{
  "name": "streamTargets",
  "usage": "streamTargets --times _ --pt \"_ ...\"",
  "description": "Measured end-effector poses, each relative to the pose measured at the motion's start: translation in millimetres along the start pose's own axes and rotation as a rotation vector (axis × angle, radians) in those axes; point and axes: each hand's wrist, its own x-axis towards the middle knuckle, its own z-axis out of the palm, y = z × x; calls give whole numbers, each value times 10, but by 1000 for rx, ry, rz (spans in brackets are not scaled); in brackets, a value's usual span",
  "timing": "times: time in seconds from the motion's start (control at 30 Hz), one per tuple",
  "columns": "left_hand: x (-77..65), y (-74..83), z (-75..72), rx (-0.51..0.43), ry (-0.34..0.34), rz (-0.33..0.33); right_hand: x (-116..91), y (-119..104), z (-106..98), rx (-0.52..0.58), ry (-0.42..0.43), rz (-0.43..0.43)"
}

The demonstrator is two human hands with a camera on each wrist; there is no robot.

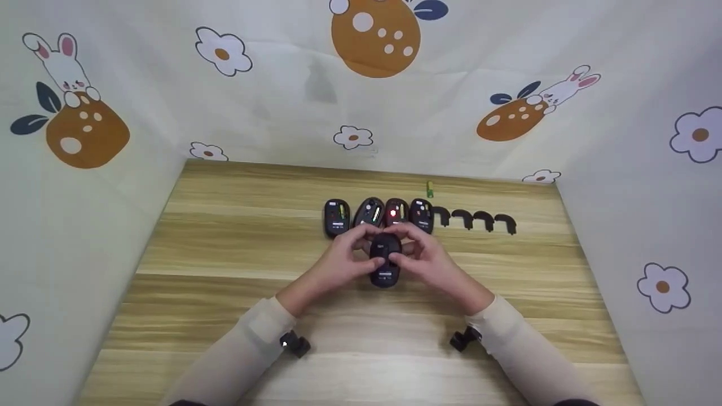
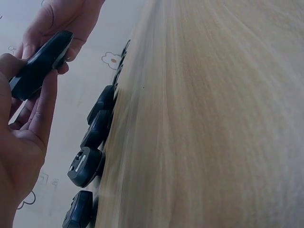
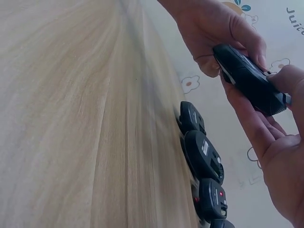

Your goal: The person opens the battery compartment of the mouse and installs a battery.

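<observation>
A black computer mouse [image 1: 385, 276] is held underside up between both hands, above the table. My left hand [image 1: 352, 254] grips its left side, the thumb lying on the underside. From the other side my right hand [image 1: 420, 254] grips it too, its thumb near the middle of the underside. Both wrist views show the mouse [image 2: 40, 69] raised off the wood, with fingers curled beneath it. Just beyond the hands, several more mice lie bottom up in a row, among them a black one [image 1: 337, 223] and a red one [image 1: 397, 206] with a glowing red light.
To the right of the row, several dark curved covers [image 1: 465, 216] lie side by side. A green and yellow battery [image 1: 430, 189] is behind them near the table's back edge. Patterned cloth walls [image 1: 282, 101] enclose the wooden table [image 1: 225, 237] at the back and sides.
</observation>
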Motion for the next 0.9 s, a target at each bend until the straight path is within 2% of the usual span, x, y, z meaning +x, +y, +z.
streamTargets --times 0.17,0.27,0.47,0.57,0.77,0.9 --pt "0 3 -1 13 4 -7 15 -2 -22 -28 31 -21" --pt "6 2 -8 21 14 -4 29 -1 -30 -72 53 -73" --pt "4 -4 -8 30 3 -15 54 19 -44 -134 165 -172" --pt "3 -12 -1 26 -9 -23 57 10 -48 -101 211 -168" --pt "12 -17 5 4 -26 -14 38 -1 -76 1 285 -105" --pt "9 -9 1 9 -28 -26 41 -22 -122 14 324 -78"
